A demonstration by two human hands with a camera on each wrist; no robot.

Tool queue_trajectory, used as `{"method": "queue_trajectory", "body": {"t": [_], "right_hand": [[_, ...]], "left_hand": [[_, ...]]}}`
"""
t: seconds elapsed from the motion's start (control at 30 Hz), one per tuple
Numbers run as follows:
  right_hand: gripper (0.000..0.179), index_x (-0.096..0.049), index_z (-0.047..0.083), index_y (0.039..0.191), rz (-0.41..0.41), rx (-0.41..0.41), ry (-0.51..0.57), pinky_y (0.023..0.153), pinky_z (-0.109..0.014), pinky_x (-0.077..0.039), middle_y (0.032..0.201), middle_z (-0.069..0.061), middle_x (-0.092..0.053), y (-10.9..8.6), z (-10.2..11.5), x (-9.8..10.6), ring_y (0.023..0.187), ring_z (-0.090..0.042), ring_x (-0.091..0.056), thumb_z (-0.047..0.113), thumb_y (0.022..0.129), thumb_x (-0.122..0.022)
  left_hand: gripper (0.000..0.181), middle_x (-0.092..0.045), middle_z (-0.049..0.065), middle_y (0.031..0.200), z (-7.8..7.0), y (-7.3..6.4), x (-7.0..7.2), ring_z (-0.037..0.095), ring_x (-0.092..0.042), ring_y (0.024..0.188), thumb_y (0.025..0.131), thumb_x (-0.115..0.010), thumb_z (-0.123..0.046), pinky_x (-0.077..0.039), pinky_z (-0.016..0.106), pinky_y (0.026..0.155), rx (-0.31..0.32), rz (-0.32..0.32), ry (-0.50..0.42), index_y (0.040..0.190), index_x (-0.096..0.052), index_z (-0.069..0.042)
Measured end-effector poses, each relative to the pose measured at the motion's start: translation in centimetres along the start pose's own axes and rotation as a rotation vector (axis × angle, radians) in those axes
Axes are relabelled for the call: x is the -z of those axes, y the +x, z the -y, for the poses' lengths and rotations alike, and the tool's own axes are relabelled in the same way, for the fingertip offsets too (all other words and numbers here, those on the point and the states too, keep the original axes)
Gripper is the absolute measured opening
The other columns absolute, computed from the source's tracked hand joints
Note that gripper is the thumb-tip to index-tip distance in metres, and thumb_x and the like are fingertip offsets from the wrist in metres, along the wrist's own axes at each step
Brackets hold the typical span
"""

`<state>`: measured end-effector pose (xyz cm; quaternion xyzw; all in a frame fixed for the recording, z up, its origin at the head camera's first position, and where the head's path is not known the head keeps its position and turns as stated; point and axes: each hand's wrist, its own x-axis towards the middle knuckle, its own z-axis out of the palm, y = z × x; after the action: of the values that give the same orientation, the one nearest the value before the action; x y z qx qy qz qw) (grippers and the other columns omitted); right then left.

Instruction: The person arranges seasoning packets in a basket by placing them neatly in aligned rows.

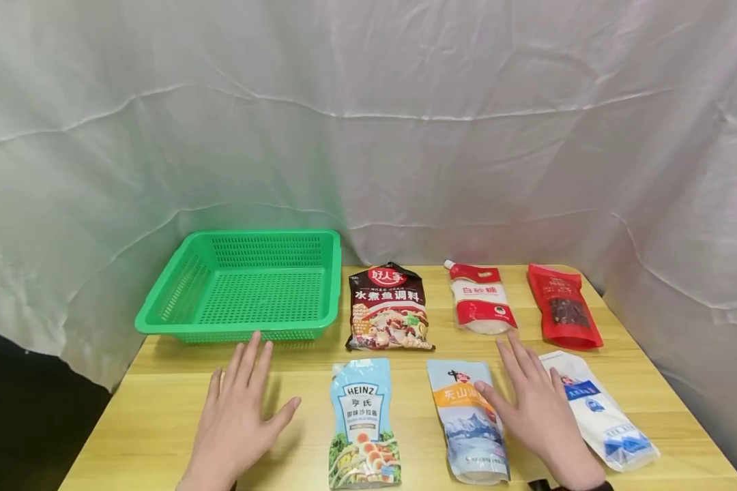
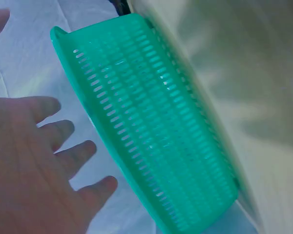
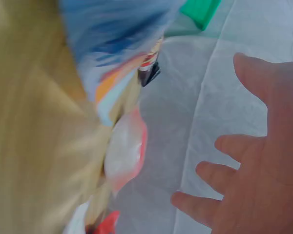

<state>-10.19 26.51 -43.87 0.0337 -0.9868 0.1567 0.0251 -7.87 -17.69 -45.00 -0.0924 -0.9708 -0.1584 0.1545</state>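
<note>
My left hand (image 1: 236, 412) is held over the table with its fingers spread and nothing in it. Its fingertips overlap the front edge of a green plastic basket (image 1: 261, 293); the left wrist view shows the palm beside that basket (image 2: 146, 131). To its right lies a light-blue Heinz salad dressing pouch (image 1: 364, 416). My right hand (image 1: 537, 416), also spread and holding nothing, hovers between a blue-and-orange pouch with mountains (image 1: 473, 436) and a white-and-blue bag (image 1: 614, 426), partly covering both in the head view.
Along the back of the wooden table (image 1: 307, 450) lie a dark fish seasoning packet (image 1: 388, 307), a red-and-white sugar pouch (image 1: 480, 293) and a red packet with a clear window (image 1: 565, 307). Grey-white cloth (image 1: 405, 170) hangs behind the table and along its sides.
</note>
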Motion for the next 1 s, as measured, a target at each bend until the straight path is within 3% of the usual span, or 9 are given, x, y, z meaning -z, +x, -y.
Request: {"method": "queue_trajectory", "body": {"t": [0.2, 0.37, 0.53, 0.8, 1.0], "right_hand": [[0.092, -0.025, 0.014, 0.166, -0.064, 0.068, 0.067, 0.11, -0.078, -0.03, 0.168, -0.023, -0.026, 1.2, 1.1, 1.7, 0.146, -0.054, -0.032, 0.051, 0.096, -0.071], [0.085, -0.033, 0.011, 0.163, -0.108, 0.108, 0.154, 0.105, -0.074, -0.041, 0.162, -0.025, -0.035, 2.5, 2.0, 2.6, 0.144, -0.052, -0.038, 0.039, 0.096, -0.075], [0.076, -0.04, 0.008, 0.158, -0.116, 0.139, 0.183, 0.094, -0.061, -0.056, 0.153, -0.023, -0.046, 3.7, 3.0, 3.1, 0.127, -0.043, -0.056, 0.034, 0.096, -0.075], [0.066, -0.05, 0.005, 0.15, -0.03, 0.178, 0.212, 0.087, -0.051, -0.061, 0.139, -0.019, -0.062, 5.5, 4.8, 3.0, 0.111, -0.035, -0.067, 0.03, 0.095, -0.077], [0.066, -0.05, 0.005, 0.151, 0.085, 0.16, 0.24, 0.088, -0.047, -0.061, 0.14, -0.019, -0.062, 7.4, 5.7, 2.0, 0.112, -0.034, -0.066, 0.035, 0.097, -0.074]], "left_hand": [[0.091, -0.016, 0.007, 0.173, -0.3, 2.0, 0.9, 0.043, -0.026, 0.153, 0.093, -0.069, -0.054, -0.025, 0.071, 0.118, -0.097, -0.043, -0.013, 0.162, -0.033, -0.007], [0.086, -0.019, 0.007, 0.172, -0.5, 3.9, 1.3, 0.038, -0.028, 0.154, 0.095, -0.067, -0.049, -0.027, 0.069, 0.118, -0.182, -0.056, -0.03, 0.162, -0.033, -0.008], [0.08, -0.028, 0.009, 0.169, -1.0, 6.0, 1.4, 0.035, -0.038, 0.149, 0.095, -0.072, -0.034, -0.032, 0.062, 0.119, -0.264, -0.084, -0.071, 0.161, -0.034, -0.009], [0.071, -0.045, 0.016, 0.159, -1.6, 8.6, 0.8, 0.038, -0.05, 0.14, 0.093, -0.078, -0.023, -0.041, 0.06, 0.114, -0.26, -0.066, -0.097, 0.154, -0.047, -0.005], [0.06, -0.057, 0.018, 0.147, -1.9, 9.6, -0.2, 0.038, -0.057, 0.133, 0.092, -0.079, -0.019, -0.044, 0.06, 0.111, -0.229, -0.034, -0.076, 0.145, -0.057, -0.004]]}}
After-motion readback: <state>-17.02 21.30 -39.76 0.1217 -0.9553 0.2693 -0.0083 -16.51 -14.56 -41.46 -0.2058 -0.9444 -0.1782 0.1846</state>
